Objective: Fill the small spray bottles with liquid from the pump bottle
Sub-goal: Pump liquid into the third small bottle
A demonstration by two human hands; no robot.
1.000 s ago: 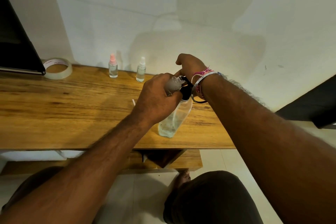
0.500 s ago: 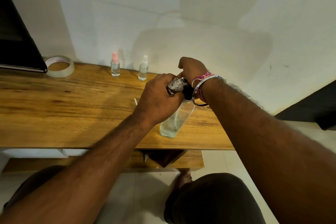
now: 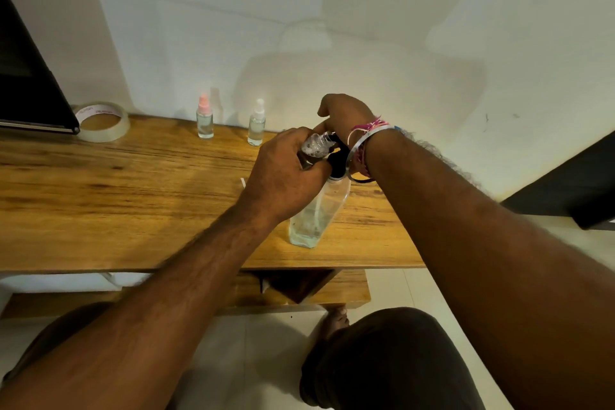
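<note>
The clear pump bottle (image 3: 316, 213) with a black pump head stands near the front edge of the wooden table (image 3: 116, 196), a little liquid at its bottom. My left hand (image 3: 283, 173) grips a small clear spray bottle (image 3: 317, 145), held tilted against the pump's nozzle. My right hand (image 3: 342, 113) sits on top of the black pump head, fingers curled over it. Two more small spray bottles stand at the back by the wall: one with a pink cap (image 3: 204, 118), one with a white cap (image 3: 257, 123).
A roll of clear tape (image 3: 103, 121) lies at the back left beside a dark laptop screen (image 3: 30, 76). A small white bit (image 3: 243, 182) lies on the table left of my left hand. A lower shelf (image 3: 332, 289) sits under the table.
Both hands stay at the pump head. The small bottle in my left hand looks fuller and foamy. The camera has shifted slightly.
</note>
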